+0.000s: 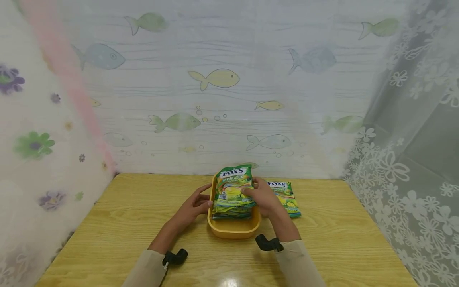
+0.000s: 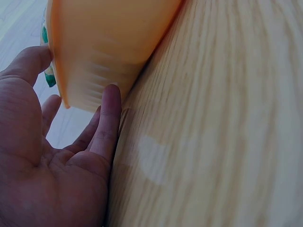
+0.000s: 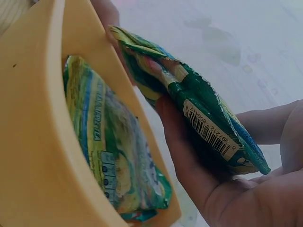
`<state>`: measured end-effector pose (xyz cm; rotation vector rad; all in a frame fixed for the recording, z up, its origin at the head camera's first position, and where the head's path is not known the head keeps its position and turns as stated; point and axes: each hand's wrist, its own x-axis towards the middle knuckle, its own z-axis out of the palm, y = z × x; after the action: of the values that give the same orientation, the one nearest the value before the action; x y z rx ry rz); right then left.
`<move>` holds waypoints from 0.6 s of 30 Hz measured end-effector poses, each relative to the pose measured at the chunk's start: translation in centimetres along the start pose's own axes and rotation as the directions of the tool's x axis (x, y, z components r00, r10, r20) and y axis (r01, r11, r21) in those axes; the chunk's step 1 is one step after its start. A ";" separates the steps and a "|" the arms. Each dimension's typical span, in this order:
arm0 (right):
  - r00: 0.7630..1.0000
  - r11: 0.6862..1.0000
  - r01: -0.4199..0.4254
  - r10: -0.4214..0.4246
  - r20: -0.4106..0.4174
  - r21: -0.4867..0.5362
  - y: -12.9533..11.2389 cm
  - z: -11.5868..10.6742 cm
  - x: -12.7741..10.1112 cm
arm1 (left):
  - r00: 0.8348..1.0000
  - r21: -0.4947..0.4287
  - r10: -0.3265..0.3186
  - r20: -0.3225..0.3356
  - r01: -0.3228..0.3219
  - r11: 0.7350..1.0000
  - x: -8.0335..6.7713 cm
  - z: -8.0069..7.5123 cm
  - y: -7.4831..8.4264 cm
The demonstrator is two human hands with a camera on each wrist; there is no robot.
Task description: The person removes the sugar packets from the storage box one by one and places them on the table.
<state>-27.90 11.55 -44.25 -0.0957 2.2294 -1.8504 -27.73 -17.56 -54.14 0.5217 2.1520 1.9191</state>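
Observation:
A green and yellow bag of Fox's Spring Tea candy (image 1: 232,184) is pinched in my right hand (image 1: 264,198), thumb on its front and fingers behind. It is held over a yellow plastic tub (image 1: 234,233). Inside the tub lies another green candy bag (image 3: 111,142), seen in the right wrist view. My left hand (image 1: 193,208) rests at the tub's left side. In the left wrist view its fairly straight fingers (image 2: 110,111) touch the outer wall, with the thumb at the rim.
To the right of the tub, partly behind my right hand, another Fox's candy bag (image 1: 289,201) lies flat on the wooden table (image 1: 340,239). A curtain (image 1: 222,131) printed with fish hangs behind the table's far edge.

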 end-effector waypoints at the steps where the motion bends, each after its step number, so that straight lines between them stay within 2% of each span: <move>1: 1.000 1.000 0.003 -0.003 0.000 -0.010 0.0 -0.1 0.0 | 1.000 0.000 -0.001 -0.001 0.001 1.000 0.0 0.0 0.0; 7: 1.000 0.998 0.009 -0.010 -0.012 -0.062 -0.3 -0.8 -0.1 | 1.000 -0.008 0.000 0.000 0.000 1.000 0.0 -0.1 0.0; 18: 1.000 1.000 0.005 -0.005 -0.013 0.024 -0.3 -1.9 -0.2 | 1.000 -0.009 0.002 0.007 -0.002 1.000 0.1 -0.1 -0.1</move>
<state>-28.13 13.39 -43.59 -0.0857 2.2165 -1.8848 -27.85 -17.61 -54.23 0.5287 2.1385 1.9246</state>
